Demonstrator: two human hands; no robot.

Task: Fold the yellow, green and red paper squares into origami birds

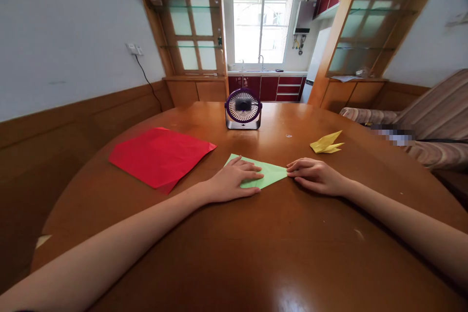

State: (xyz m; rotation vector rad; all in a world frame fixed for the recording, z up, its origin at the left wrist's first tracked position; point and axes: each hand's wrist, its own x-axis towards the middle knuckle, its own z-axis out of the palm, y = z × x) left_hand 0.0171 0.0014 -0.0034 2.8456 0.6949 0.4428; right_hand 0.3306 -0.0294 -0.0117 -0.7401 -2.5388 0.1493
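Note:
A folded sheet of light green paper [272, 171] lies on the wooden table in front of me, narrowing to a point on its right. My left hand [239, 178] rests flat across its left part with the fingers spread, covering some of it. At the right tip, my right hand [314, 175] pinches the paper between its fingers. The fingertips hide the very end of that point.
Red paper sheets [161, 156] lie to the left on the round-edged table [234, 243]. A folded yellow paper piece [327, 144] sits at the right. A small purple fan [243, 108] stands behind the green paper. A striped armchair [431, 107] is beyond the table's right edge.

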